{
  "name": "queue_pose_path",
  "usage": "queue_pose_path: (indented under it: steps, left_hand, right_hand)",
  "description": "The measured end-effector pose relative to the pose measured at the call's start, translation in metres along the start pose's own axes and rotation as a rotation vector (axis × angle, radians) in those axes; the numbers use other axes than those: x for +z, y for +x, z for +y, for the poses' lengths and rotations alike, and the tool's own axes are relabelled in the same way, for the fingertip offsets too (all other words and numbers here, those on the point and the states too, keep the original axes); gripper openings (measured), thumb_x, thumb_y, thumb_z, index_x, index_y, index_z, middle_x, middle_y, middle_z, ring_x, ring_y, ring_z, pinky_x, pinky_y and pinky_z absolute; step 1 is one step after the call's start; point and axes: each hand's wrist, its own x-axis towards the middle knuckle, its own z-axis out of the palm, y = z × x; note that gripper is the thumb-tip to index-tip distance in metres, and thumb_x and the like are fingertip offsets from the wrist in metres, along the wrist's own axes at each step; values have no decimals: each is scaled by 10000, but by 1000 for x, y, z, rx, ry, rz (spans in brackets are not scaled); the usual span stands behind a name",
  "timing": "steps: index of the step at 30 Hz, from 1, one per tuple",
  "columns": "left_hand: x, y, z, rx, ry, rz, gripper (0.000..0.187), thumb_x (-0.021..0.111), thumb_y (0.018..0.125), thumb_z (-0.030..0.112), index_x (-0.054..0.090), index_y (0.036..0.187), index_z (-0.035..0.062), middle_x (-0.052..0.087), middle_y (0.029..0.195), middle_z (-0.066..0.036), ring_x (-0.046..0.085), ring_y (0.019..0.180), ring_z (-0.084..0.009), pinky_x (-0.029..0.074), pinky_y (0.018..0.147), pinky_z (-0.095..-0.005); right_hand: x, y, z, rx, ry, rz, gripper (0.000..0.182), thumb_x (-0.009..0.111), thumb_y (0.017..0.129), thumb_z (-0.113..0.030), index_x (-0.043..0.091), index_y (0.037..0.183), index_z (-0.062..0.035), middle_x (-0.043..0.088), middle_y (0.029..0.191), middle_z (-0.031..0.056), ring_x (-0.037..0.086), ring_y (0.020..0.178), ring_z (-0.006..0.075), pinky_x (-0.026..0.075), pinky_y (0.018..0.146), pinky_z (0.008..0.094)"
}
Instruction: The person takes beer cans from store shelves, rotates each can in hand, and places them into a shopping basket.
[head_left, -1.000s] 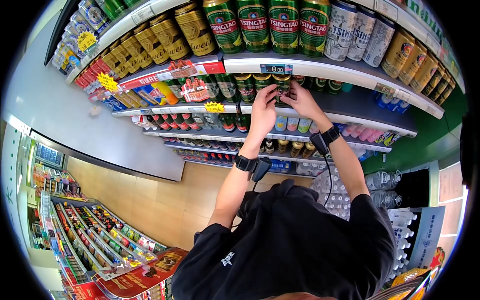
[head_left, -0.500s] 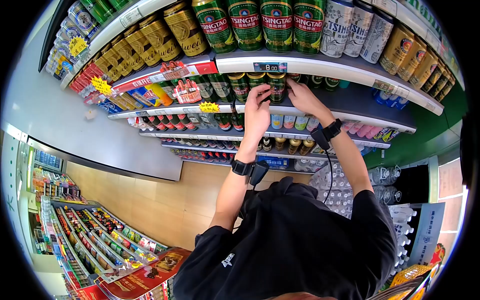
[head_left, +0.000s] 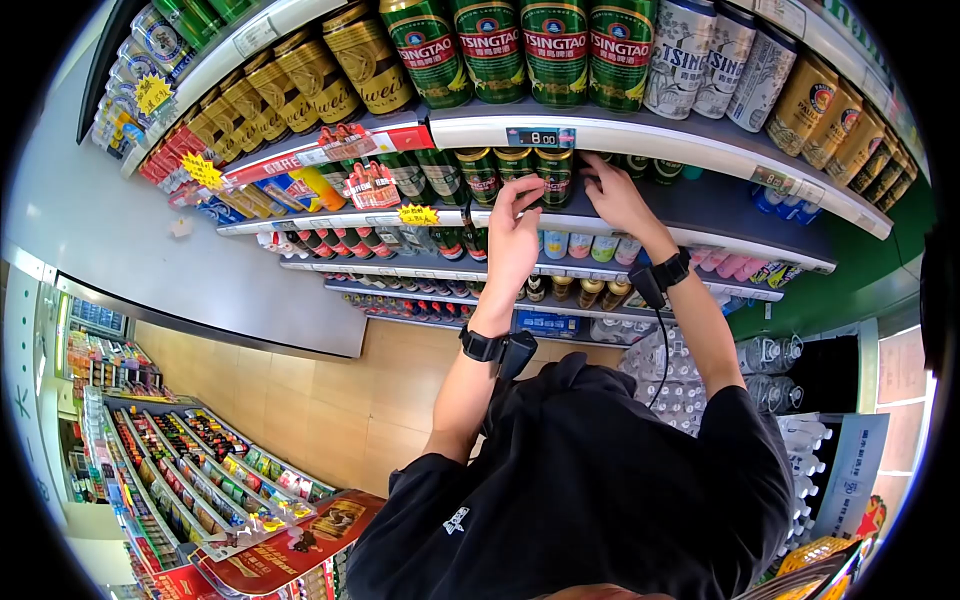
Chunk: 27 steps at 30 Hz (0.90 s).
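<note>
The only view is a wide fisheye from the wearer's head, facing forward and steeply down over the black shirt (head_left: pixel 570 480). Both hands (head_left: pixel 515 235) and the drink shelves (head_left: pixel 640 130) sit fairly near, the tiled floor (head_left: pixel 330 400) farther below.

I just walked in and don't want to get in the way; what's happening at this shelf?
A person in a black short-sleeved shirt is working with both bare hands at a row of small green cans with gold rims. The left hand is at the front of the row, fingers loosely curled. The right hand reaches in on the row's right, beneath the shelf with the digital price display. The cans stand upright; whether the right fingertips touch one is unclear.
</note>
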Motion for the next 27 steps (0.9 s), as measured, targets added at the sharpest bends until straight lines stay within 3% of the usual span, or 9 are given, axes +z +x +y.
queue_pose_path:
  steps: [1, 6, 7, 11, 17, 21, 23, 27]
  left_hand:
    - [2, -1, 2, -12, -16, -12, 417, 425, 896, -87, 589, 1268, 7, 618, 1333, -111, 602, 1261, -242, 483, 1024, -366]
    - [11, -17, -3, -27, -36, -49, 417, 434, 902, -97, 589, 1275, 7, 620, 1335, -101, 603, 1263, -234, 472, 1036, -356]
    - [13, -22, 0, -48, -55, -58, 414, 439, 907, -97, 588, 1279, 7, 620, 1334, -99, 599, 1271, -234, 467, 1043, -354]
    - [16, -45, 5, -92, -97, -69, 395, 454, 929, -85, 580, 1293, 5, 617, 1347, -95, 590, 1287, -234, 452, 1061, -354]
    - [16, -81, 25, -129, -197, -118, 325, 497, 989, 35, 585, 1302, 25, 617, 1373, -86, 597, 1278, -227, 453, 1034, -333]
    - [23, -101, 33, -116, -195, -149, 327, 503, 987, 44, 583, 1303, 19, 621, 1367, -87, 605, 1265, -228, 454, 1035, -337]
    - [26, -112, 37, -185, -225, -152, 368, 491, 968, -27, 561, 1326, 11, 615, 1374, -94, 592, 1270, -209, 435, 1058, -321]
    - [29, -142, 47, -187, -226, -180, 373, 493, 964, -30, 565, 1328, 6, 615, 1365, -90, 598, 1262, -208, 435, 1058, -317]
  right_hand:
    - [-2, -4, 0, 2, 1, -1, 453, 529, 939, -46, 491, 1385, 22, 654, 1231, 295, 644, 1105, 460, 522, 942, 459]
    - [-14, -39, -27, 38, 257, -43, 342, 534, 983, -47, 563, 1321, -7, 685, 1228, 241, 723, 1059, 301, 577, 861, 377]
    - [-16, -49, -34, 28, 280, -59, 347, 513, 1013, -47, 534, 1357, -5, 678, 1264, 200, 710, 1087, 250, 579, 871, 359]
    - [-30, -91, -72, 141, 542, -109, 409, 501, 1048, -74, 440, 1448, -17, 625, 1356, 136, 652, 1151, 211, 547, 934, 339]
    - [-50, -158, -100, 240, 742, -64, 465, 509, 1025, -31, 407, 1479, -34, 622, 1343, 156, 643, 1145, 203, 515, 955, 326]
    - [-59, -194, -116, 210, 816, 9, 555, 546, 1003, -82, 346, 1517, -21, 625, 1318, 177, 666, 1084, 234, 522, 902, 331]
    - [-60, -209, -122, 188, 842, 51, 642, 562, 985, -106, 278, 1555, -25, 613, 1322, 194, 669, 1070, 245, 523, 885, 338]
    - [-68, -239, -142, 181, 877, 63, 630, 542, 1000, -61, 256, 1560, -32, 573, 1362, 206, 648, 1110, 255, 503, 920, 354]
